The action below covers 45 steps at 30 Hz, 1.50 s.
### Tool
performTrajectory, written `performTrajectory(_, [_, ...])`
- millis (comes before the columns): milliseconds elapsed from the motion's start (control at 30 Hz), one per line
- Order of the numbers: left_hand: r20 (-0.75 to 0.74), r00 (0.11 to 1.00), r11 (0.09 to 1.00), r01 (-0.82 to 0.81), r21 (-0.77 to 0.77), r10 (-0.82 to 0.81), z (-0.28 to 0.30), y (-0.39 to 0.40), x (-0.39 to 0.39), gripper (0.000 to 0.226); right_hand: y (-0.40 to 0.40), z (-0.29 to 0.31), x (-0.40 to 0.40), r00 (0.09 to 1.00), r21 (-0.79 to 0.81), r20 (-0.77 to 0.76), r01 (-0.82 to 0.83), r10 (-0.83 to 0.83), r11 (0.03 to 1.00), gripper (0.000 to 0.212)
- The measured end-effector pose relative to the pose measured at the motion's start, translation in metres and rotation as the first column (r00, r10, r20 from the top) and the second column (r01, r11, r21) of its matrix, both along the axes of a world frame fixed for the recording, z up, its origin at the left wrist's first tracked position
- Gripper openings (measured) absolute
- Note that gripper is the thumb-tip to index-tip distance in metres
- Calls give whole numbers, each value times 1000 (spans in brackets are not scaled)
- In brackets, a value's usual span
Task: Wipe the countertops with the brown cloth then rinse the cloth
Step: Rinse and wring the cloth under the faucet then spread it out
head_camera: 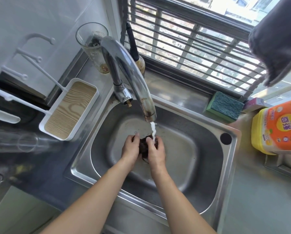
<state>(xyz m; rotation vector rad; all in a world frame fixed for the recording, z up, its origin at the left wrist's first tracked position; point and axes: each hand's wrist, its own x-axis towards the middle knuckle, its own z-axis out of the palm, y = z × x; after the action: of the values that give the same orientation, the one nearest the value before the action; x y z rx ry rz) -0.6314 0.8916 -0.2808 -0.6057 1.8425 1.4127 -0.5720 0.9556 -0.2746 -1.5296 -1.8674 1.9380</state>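
Bare forearms reach in from the bottom edge. Left hand (130,148) and right hand (155,152): both clenched around the wadded brown cloth (144,146), held between them over the steel sink (200,157) basin. Faucet (133,76): running, stream (153,130) landing on cloth. Green sponge (225,106): on ledge behind sink. Orange-labelled yellow jug (276,127): right countertop.

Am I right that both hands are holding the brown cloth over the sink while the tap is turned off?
Not quite: the tap is running. The head view shows water falling onto the brown cloth, bunched between the left hand and right hand over the sink.
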Motion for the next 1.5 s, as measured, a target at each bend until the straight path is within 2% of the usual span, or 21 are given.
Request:
performTrajectory(100, [-37, 999, 1000, 5, 10, -5, 4, 7, 5, 52, -8, 5, 2, 999, 144, -13, -39, 42, 989, 46])
performTrajectory(167, [34, 998, 998, -53, 39, 51, 7, 12, 7, 59, -7, 6, 1, 1000, 168, -14, -22, 25, 986, 30])
performTrajectory(233, [79, 993, 993, -89, 71, 84, 9, 15, 10, 63, -2, 7, 1, 1000, 195, 7, -9, 8, 981, 30])
performTrajectory(400, [59, 993, 989, -107, 106, 101, 14, 18, 12, 47, 4, 11, 1, 998, 291, 61, -21, 3, 956, 37])
performTrajectory(533, [-27, 1000, 993, 14, 117, -11, 13, 18, 14, 45, 10, 11, 0, 990, 330, 141, -19, -29, 944, 40])
performTrajectory(600, [-92, 992, 987, 103, 125, -92, 18, 17, 11, 36, 14, 12, 0, 986, 335, 155, 9, -64, 942, 38])
performTrajectory(633, [-87, 987, 980, 144, 137, -133, 20, 16, 9, 29, 16, 10, 0, 986, 317, 142, 43, -92, 948, 34])
performTrajectory(667, [-19, 987, 971, 163, 174, -162, 21, 14, 7, 25, 18, 9, 0, 985, 268, 120, 86, -122, 959, 29])
performTrajectory(733, [180, 958, 945, 169, 280, -225, 24, 5, 7, 28, 24, 4, -2, 980, 138, 67, 176, -187, 975, 10])
performTrajectory(767, [200, 944, 930, 193, 311, -263, 22, 1, 8, 29, 26, 3, -1, 976, 87, 45, 210, -214, 974, 4])
performTrajectory(833, [111, 968, 942, 188, 276, -226, 16, -3, 9, 31, 29, 6, -1, 962, 44, 15, 272, -273, 961, 25])
performTrajectory(900, [11, 1000, 983, 24, 183, -27, 14, -2, 7, 30, 29, 10, 0, 946, -12, 4, 324, -324, 946, 40])
performTrajectory(967, [71, 993, 977, -101, 186, 89, 14, 4, 6, 26, 22, 13, -1, 956, -127, -18, 288, -292, 949, 50])
performTrajectory(1033, [216, 974, 967, -112, 227, 62, 12, 9, 8, 36, 14, 13, -3, 983, -177, -39, 172, -182, 969, 55])
performTrajectory(1067, [239, 970, 969, -102, 227, 46, 13, 12, 10, 40, 8, 11, -3, 992, -162, -35, 115, -122, 980, 51])
performTrajectory(1133, [152, 988, 984, -66, 167, 41, 8, 18, 14, 43, -1, 10, -3, 999, -33, 10, 40, -40, 999, 39])
performTrajectory(1200, [24, 1000, 991, -21, 131, 19, 14, 23, 15, 38, -4, 4, -2, 996, 172, 88, 10, -25, 985, 46])
performTrajectory(1267, [-16, 999, 990, -30, 136, 33, 23, 25, 15, 33, -4, 3, -4, 992, 289, 111, 22, -56, 957, 54])
performTrajectory(1367, [21, 997, 988, -80, 128, 78, 19, 25, 14, 34, -1, 10, -9, 991, 333, 90, 68, -104, 940, 42])
performTrajectory(1500, [62, 993, 986, -111, 123, 104, 18, 27, 14, 27, 5, 15, -9, 993, 372, 84, 51, -88, 927, 39])
